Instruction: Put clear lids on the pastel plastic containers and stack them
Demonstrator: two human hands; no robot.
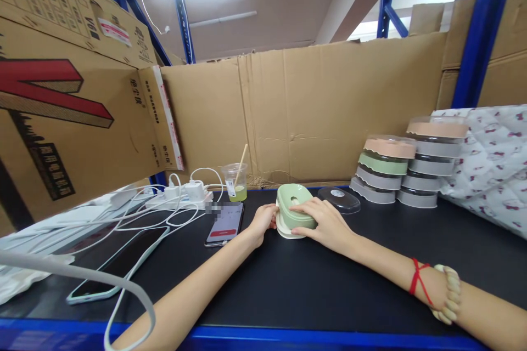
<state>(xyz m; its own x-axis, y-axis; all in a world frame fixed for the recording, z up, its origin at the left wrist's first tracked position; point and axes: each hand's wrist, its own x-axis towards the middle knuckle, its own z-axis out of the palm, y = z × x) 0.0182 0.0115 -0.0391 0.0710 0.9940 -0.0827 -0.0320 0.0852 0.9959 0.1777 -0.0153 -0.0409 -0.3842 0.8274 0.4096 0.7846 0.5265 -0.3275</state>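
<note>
A green oval container (297, 197) with a small hole in its top sits tilted on a cream-coloured base (288, 232) over the black table. At its left edge my left hand (263, 222) grips the base, fingers curled and partly hidden behind it. My right hand (327, 225) holds the green container from the right, with the thumb at the near side and the fingers over the top. Just behind my right hand a dark oval lid (340, 200) with a round sticker lies flat.
Stacked oval containers (381, 163) stand at the back right beside a patterned white cloth (489, 159). To the left are a lit phone (225, 224), a drink cup (236, 184), a power strip (185, 193), white cables and another phone (119, 263). Cardboard (308, 120) closes off the back.
</note>
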